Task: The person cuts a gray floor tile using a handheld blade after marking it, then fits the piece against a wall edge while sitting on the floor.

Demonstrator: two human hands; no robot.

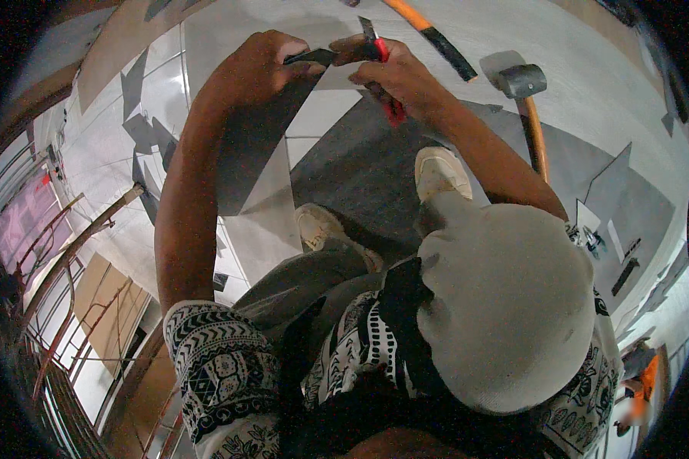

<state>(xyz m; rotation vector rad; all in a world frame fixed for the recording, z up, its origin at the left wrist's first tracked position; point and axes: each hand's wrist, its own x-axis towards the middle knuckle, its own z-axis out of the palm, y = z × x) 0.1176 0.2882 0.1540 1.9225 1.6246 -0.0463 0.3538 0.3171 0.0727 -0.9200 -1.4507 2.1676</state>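
Near the top centre, my left hand (260,69) grips a dark grey flooring piece (256,153), its fingers closed round the piece's narrow end. My right hand (398,80) is closed on a red utility knife (380,48), blade pointing up, and its fingertips are close to that same end; whether they touch it is unclear. Beneath lies a pale grey panel (256,226) beside a larger dark sheet (344,168), where my shoes stand. Right of my right hand lie a black rubber mallet (522,79) with a wooden handle and an orange-and-black handled tool (429,34), its upper end cropped.
Dark offcuts (142,134) lie on white tiles (168,76) at the left. Metal scaffolding (73,291) and a brown board (103,298) occupy the lower left. Small tools (624,271) sit on grey pieces at the right. Another person in orange (643,382) is at the lower right.
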